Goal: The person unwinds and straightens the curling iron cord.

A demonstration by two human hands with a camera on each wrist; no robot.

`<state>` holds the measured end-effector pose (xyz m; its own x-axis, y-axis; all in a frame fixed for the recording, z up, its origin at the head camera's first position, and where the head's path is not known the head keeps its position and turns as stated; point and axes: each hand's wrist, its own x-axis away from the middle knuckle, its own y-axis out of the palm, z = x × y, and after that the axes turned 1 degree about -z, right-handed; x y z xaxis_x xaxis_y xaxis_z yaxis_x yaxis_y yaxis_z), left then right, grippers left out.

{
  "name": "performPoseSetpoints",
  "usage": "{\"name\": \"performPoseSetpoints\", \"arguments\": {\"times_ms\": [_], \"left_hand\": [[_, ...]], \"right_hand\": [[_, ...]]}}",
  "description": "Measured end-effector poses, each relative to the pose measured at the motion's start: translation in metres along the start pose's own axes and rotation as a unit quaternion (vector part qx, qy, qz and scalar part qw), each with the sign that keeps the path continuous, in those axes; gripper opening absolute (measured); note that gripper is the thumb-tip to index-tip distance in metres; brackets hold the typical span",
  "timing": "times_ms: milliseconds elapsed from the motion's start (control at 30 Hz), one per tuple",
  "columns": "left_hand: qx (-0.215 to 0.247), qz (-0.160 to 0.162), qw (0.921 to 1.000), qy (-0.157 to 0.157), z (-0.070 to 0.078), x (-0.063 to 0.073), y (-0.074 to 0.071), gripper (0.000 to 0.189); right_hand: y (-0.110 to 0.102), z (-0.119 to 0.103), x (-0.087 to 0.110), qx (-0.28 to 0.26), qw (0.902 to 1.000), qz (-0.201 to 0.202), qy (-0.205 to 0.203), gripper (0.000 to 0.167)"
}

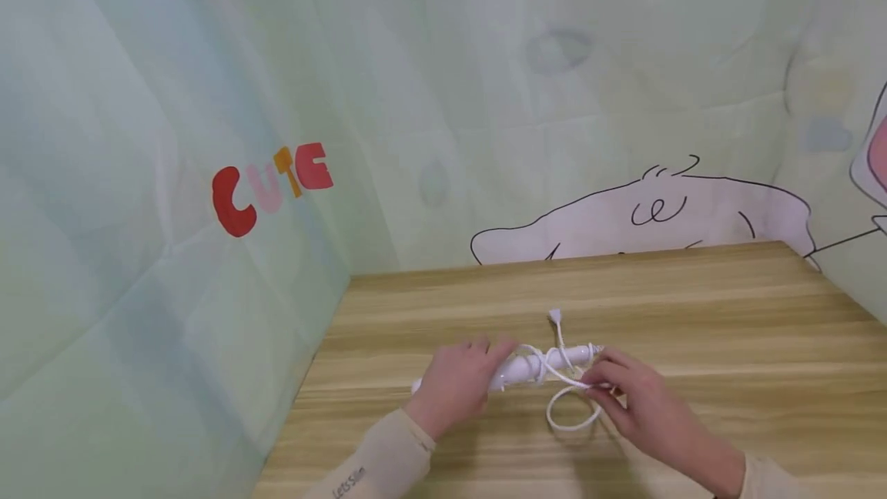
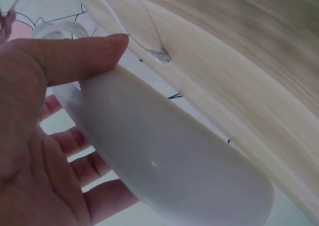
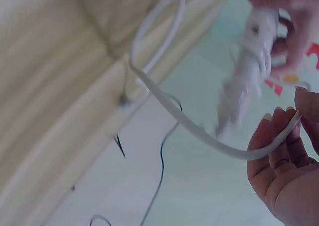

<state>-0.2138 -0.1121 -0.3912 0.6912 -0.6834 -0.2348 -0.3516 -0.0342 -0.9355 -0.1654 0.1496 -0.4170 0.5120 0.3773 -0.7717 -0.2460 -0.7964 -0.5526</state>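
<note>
A long white rod-shaped appliance [image 1: 520,370] is held over the wooden table, with its white cord [image 1: 572,428] wound around one part of it. My left hand [image 1: 457,377] grips its left part, thumb on one side and fingers on the other; the smooth rounded white body [image 2: 169,151] fills much of the left wrist view. My right hand [image 1: 644,406] pinches the cord between thumb and fingers, near the appliance's right end. From there the cord [image 3: 194,129] sweeps out in a loose loop. Its free end carries a small white plug [image 1: 555,316], beyond the appliance. The appliance's exact kind cannot be told.
The wooden tabletop [image 1: 728,314] spreads beneath both hands. A pale printed cloth [image 1: 430,98] with cartoon drawings and coloured letters hangs behind the table and along its left side.
</note>
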Motion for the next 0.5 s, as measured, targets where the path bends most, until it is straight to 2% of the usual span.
{"name": "performPoseSetpoints", "arguments": {"times_ms": [100,200,233,333,400,500], "left_hand": [[-0.012,-0.014,0.9996,0.022,0.003,0.004,0.0,0.073],[-0.002,-0.017,0.9985,0.051,0.005,0.007,-0.003,0.074],[0.01,-0.015,0.9979,0.062,0.007,0.007,-0.004,0.076],[0.05,-0.015,0.9948,0.087,0.01,0.005,-0.007,0.081],[0.079,-0.014,0.9925,0.092,0.01,0.004,-0.01,0.082],[0.102,-0.003,0.9911,0.085,0.01,0.002,-0.017,0.081]], "right_hand": [[-0.019,0.009,-0.011,0.047,0.9989,-0.004,0.003,0.036],[-0.037,0.019,-0.019,0.077,0.9962,-0.034,0.021,0.01],[-0.042,0.024,-0.02,0.081,0.9954,-0.045,0.024,0.008],[-0.052,0.039,-0.023,0.083,0.9935,-0.072,0.03,0.032],[-0.052,0.05,-0.02,0.09,0.9921,-0.085,0.025,0.032],[-0.042,0.06,-0.005,0.084,0.9878,-0.127,0.031,0.03]]}}
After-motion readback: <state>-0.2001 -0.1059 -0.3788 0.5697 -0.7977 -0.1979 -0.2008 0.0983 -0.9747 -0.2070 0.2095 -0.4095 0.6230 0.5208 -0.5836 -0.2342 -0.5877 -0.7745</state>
